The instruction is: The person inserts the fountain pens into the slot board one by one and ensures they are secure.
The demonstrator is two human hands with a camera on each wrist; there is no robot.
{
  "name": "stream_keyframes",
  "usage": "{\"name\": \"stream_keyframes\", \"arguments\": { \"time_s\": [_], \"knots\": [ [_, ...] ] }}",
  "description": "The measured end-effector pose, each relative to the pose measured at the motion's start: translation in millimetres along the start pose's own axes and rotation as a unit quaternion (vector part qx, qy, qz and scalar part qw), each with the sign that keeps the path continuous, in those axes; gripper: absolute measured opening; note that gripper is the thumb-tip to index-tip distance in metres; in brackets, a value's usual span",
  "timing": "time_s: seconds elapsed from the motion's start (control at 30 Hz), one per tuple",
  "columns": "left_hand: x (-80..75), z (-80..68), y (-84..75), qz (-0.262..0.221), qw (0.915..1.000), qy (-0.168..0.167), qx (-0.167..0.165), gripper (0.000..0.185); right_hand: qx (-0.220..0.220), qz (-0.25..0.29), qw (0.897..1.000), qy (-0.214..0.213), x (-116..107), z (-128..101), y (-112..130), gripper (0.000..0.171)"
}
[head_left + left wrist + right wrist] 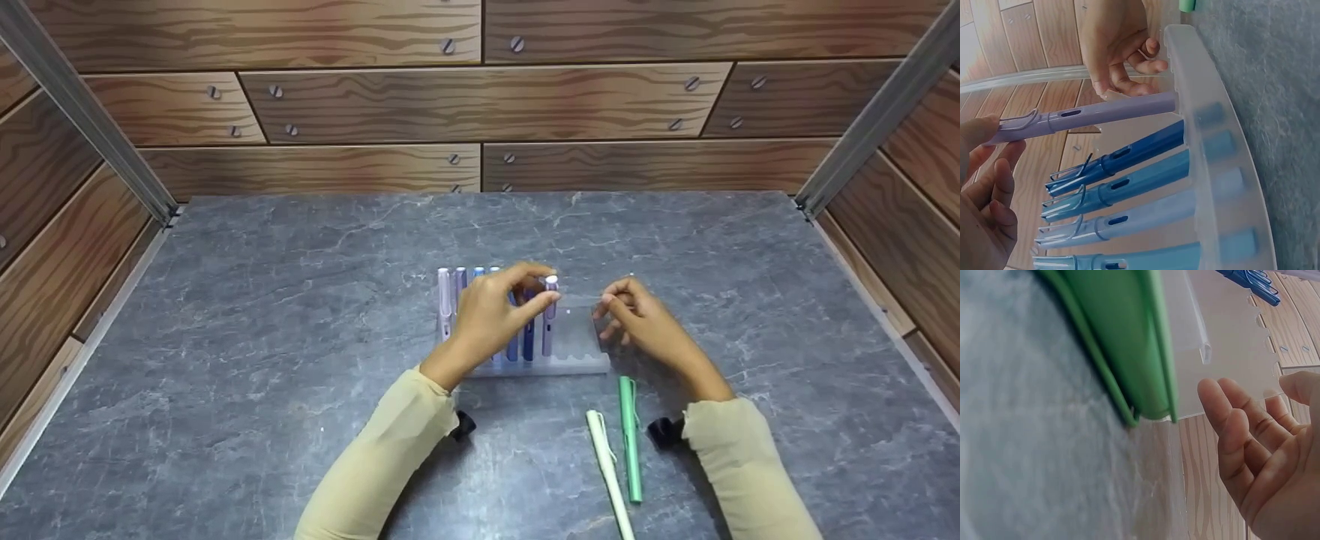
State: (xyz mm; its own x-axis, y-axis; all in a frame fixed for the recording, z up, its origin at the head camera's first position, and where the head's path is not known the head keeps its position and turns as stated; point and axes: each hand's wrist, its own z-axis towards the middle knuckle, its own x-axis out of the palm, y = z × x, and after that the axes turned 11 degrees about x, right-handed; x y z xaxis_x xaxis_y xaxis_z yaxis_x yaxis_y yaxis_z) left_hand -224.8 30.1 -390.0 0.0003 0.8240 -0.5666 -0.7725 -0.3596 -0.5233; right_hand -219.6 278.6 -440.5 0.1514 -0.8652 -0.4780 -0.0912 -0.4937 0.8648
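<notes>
My left hand (pixel 491 307) pinches a lavender pen (pixel 548 334) near the top of its cap, between thumb and fingers. In the left wrist view this pen's (pixel 1123 111) lower end meets the notched ledge of a clear plastic pen rack (pixel 1230 135). Beside it, a dark blue pen (pixel 1148 145) and several other blue pens stand leaning in the rack's slots. By the rack's right edge is my right hand (pixel 649 326), holding nothing. Its fingers (pixel 1255 413) are loosely bent, close to the edge of the clear back panel (pixel 1230 343).
Two capped pens lie on the grey marbled table (pixel 247 375) in front of the rack: a green pen (pixel 630 442) and a pale green pen (pixel 609 472). They are between my forearms. Wood-patterned panels (pixel 480 105) enclose the back and sides.
</notes>
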Motion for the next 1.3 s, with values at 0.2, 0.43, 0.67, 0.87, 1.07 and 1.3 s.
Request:
{"name": "stream_keyframes", "arguments": {
  "time_s": [0.2,0.43,0.67,0.87,1.07,1.3],
  "knots": [
    [2.6,-1.8,3.4,0.016,0.9998,0.012,-0.002,0.026,0.001,0.008,1.000,0.000,1.4,-0.8,-1.3,0.029],
    [5.5,-3.4,5.5,0.013,0.9984,0.045,-0.031,0.026,0.004,0.005,1.000,-0.002,2.0,0.7,-2.2,0.027],
    [7.4,-3.1,6.9,-0.009,0.9968,0.058,-0.055,0.026,0.010,0.011,1.000,0.003,2.0,0.6,-1.1,0.028],
    [7.5,-2.2,9.0,-0.021,0.9956,0.062,-0.067,0.026,0.008,0.006,1.000,0.002,1.0,2.0,-2.8,0.028],
    [7.4,0.2,8.6,-0.008,0.9946,0.073,-0.073,0.026,0.004,0.001,1.000,-0.001,0.2,1.3,-2.3,0.030],
    [8.7,1.5,5.5,0.052,0.9922,0.073,-0.087,0.028,0.008,0.001,1.000,-0.003,0.9,1.3,-1.7,0.030]
  ]
}}
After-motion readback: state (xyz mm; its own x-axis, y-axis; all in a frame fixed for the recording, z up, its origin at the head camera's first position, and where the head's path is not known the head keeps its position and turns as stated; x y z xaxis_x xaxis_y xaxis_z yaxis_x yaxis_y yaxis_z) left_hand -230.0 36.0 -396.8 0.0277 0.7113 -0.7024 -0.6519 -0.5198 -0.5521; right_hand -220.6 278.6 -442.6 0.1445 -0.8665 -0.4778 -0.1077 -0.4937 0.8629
